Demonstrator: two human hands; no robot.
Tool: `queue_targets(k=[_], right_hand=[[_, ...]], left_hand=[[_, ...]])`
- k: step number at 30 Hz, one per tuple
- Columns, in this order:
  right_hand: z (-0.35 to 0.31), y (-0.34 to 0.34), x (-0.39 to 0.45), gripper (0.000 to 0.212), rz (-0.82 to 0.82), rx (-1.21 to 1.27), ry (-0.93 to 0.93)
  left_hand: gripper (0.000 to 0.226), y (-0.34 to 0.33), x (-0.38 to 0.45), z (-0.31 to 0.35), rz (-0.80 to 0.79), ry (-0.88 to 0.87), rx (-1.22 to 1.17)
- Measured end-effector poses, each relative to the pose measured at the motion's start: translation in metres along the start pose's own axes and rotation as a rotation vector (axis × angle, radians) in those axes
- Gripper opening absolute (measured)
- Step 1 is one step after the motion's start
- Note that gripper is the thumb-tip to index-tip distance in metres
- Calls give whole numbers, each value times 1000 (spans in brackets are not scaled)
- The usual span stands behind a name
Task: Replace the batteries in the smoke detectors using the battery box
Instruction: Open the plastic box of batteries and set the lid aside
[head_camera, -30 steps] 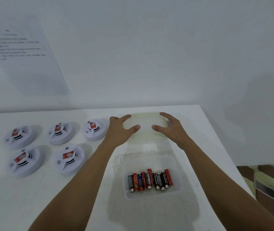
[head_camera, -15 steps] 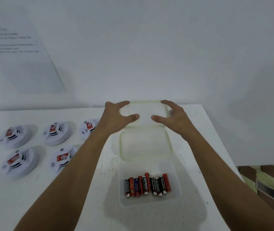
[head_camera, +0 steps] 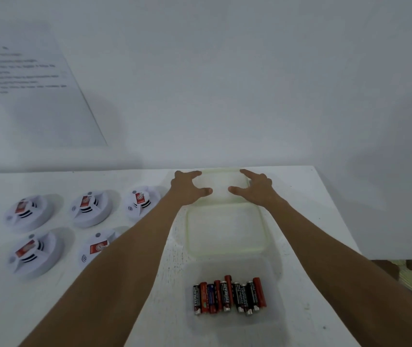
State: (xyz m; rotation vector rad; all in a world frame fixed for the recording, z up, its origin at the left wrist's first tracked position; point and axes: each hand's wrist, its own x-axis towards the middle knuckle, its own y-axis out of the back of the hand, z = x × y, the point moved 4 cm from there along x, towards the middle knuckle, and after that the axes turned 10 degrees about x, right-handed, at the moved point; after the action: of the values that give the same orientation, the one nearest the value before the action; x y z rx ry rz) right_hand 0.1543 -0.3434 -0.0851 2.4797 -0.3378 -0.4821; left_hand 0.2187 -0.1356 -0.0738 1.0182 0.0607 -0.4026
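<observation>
Clear plastic battery box sits open on the white desk in front of you, batteries lined along its near side; beyond it your left hand and right hand hold the translucent lid by its side edges, each grip curled around an edge; five smoke detectors lie to your left.
</observation>
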Motion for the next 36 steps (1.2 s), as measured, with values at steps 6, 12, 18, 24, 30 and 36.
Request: queue_targets(k=[6, 12, 18, 24, 30, 36], right_hand=[[-3, 14, -18, 73, 6, 145, 89], [1, 19, -91, 57, 34, 322, 136], [19, 0, -129, 67, -70, 266, 105], [16, -1, -119, 67, -17, 307, 140], [16, -1, -108, 65, -14, 325, 191], [16, -2, -109, 57, 25, 258, 233]], left_hand=[[62, 7, -15, 1, 103, -38, -103], [52, 8, -95, -3, 163, -71, -230], [71, -19, -138, -8, 73, -20, -160], [64, -18, -126, -2, 85, -16, -321], [59, -18, -119, -6, 180, 17, -473], [65, -20, -114, -7, 107, -64, -364]])
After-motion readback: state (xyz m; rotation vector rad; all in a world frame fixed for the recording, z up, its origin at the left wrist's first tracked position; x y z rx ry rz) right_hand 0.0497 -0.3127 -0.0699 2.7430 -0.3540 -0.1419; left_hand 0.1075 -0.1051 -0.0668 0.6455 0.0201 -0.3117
